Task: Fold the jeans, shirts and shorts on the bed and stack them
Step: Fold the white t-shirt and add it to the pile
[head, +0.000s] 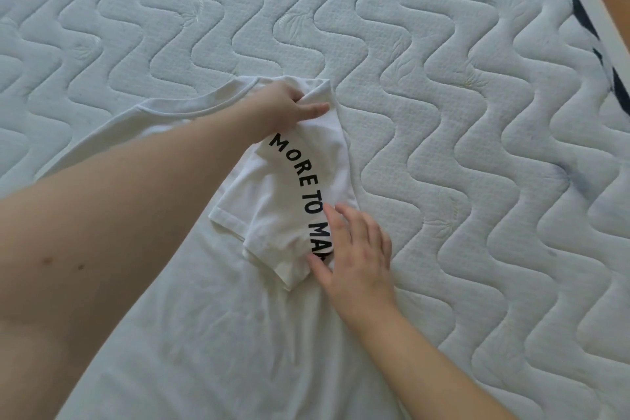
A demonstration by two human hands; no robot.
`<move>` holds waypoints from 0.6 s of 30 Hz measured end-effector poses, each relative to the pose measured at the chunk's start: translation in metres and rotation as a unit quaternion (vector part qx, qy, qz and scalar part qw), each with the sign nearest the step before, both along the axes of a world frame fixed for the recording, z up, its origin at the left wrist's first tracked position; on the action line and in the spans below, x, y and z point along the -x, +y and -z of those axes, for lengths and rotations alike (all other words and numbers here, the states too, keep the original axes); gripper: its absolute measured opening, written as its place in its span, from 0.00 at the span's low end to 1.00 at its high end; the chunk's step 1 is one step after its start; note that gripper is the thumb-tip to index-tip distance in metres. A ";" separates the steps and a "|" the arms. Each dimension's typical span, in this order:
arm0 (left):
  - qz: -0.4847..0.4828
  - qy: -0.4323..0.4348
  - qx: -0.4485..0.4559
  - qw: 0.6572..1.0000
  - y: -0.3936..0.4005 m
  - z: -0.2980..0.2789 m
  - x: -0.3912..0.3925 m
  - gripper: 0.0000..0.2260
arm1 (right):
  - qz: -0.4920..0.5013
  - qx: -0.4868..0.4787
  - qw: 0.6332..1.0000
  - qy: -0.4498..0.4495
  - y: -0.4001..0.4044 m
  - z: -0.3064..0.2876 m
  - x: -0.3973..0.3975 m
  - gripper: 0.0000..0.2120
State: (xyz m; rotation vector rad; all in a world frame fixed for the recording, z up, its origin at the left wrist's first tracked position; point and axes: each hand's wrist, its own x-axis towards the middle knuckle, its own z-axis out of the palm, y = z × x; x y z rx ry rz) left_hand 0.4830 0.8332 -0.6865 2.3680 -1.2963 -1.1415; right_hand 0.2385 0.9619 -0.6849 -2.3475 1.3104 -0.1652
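A white T-shirt (218, 334) lies flat on the mattress, its collar toward the far side. Its right side with the sleeve is folded over onto the body, showing black letters "MORE TO MA". My left hand (293, 109) reaches across and pinches the folded shoulder edge near the collar. My right hand (358, 256) lies flat with straight fingers on the lower part of the fold, covering the end of the print. My left forearm hides much of the shirt's left half.
The quilted white mattress (443, 112) with a wavy stitch pattern spreads on all sides. Its edge with dark blue trim (586, 20) runs down the far right, a wooden floor strip beyond it. No other garments are in view.
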 end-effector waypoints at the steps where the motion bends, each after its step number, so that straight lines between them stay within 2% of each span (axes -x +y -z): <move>1: 0.001 0.006 -0.002 1.000 -0.002 0.000 0.001 0.20 | -0.015 0.005 1.000 0.001 -0.002 0.000 -0.003 0.35; 4: -0.036 0.074 -0.017 0.996 -0.006 -0.003 0.002 0.05 | -0.099 0.024 0.994 0.034 0.000 0.002 -0.012 0.39; 6: -0.069 0.152 -0.020 0.986 -0.008 -0.003 -0.001 0.14 | -0.146 0.044 0.987 0.057 0.005 0.005 -0.016 0.40; 7: -0.086 0.187 -0.019 0.978 -0.008 -0.001 -0.004 0.15 | -0.161 0.051 0.984 0.062 0.006 0.008 -0.017 0.39; 10: -0.112 0.255 -0.003 0.960 -0.004 -0.001 -0.005 0.16 | -0.176 0.075 0.979 0.072 0.005 0.013 -0.021 0.28; 12: -0.115 0.224 0.026 0.967 -0.002 -0.002 0.000 0.11 | -0.178 0.100 0.977 0.062 0.003 0.015 -0.025 0.13; 13: -0.117 0.190 0.039 0.974 -0.002 -0.001 0.001 0.06 | -0.170 0.103 0.979 0.047 0.001 0.015 -0.026 0.09; 15: -0.113 0.113 0.051 0.986 0.001 -0.002 0.000 0.13 | -0.138 0.094 0.986 0.004 -0.001 0.014 -0.028 0.08; 18: -0.047 -0.032 0.054 0.997 0.020 -0.008 -0.007 0.23 | -0.054 0.030 0.995 -0.083 -0.004 0.005 -0.031 0.04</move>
